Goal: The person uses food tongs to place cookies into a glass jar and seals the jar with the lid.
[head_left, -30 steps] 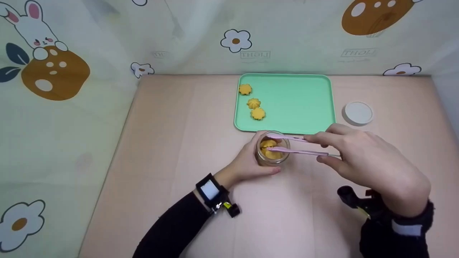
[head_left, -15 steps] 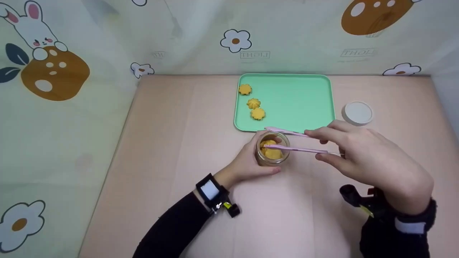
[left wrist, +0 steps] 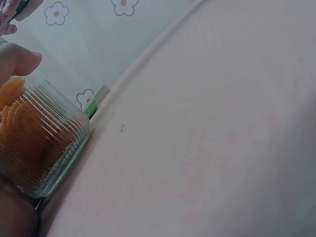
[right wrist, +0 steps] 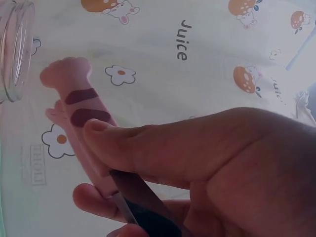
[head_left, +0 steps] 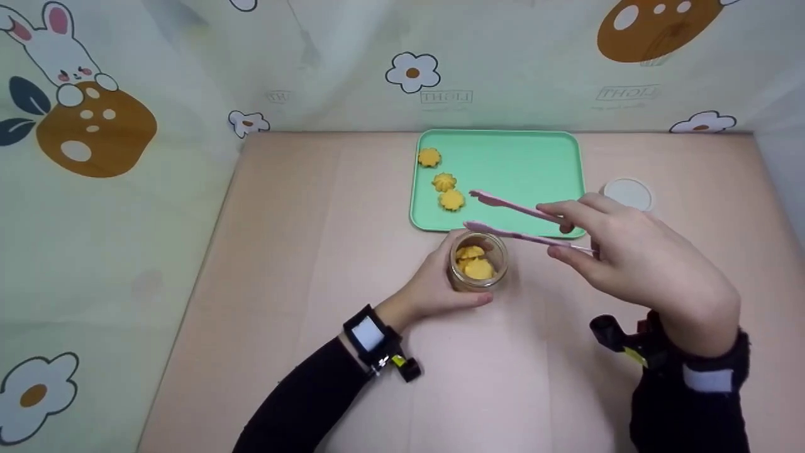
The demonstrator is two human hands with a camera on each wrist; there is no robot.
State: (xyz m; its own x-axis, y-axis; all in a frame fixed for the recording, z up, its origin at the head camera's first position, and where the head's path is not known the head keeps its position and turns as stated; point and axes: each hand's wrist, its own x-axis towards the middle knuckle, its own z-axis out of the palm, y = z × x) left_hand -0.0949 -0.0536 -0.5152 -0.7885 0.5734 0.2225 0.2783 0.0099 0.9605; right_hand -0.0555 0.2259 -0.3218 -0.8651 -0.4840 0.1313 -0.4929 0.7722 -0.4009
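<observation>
My left hand (head_left: 434, 283) is wrapped around a ribbed glass jar (head_left: 479, 287) that stands on the table. Several yellow flower-shaped cookies (head_left: 479, 269) lie inside; through the glass they also show in the left wrist view as orange-brown cookies (left wrist: 34, 133). My right hand (head_left: 641, 264) holds pink tongs (head_left: 522, 236) between thumb and fingers, their two arms spread apart with nothing between the tips. Those tips hover beyond the jar's far rim, over the near left part of the green tray. In the right wrist view the tongs' paw-shaped tip (right wrist: 66, 74) points toward the jar mouth (right wrist: 17, 49).
A green tray (head_left: 522, 170) lies at the back of the table, with three yellow cookies (head_left: 444, 182) along its left side. Right of it is a white round lid (head_left: 629, 192), partly covered by my right hand. A patterned curtain (head_left: 327, 63) hangs behind the table.
My right hand has raised the tongs out of the jar and moved them away toward the tray, their arms spreading wider. The left hand and jar stay in place.
</observation>
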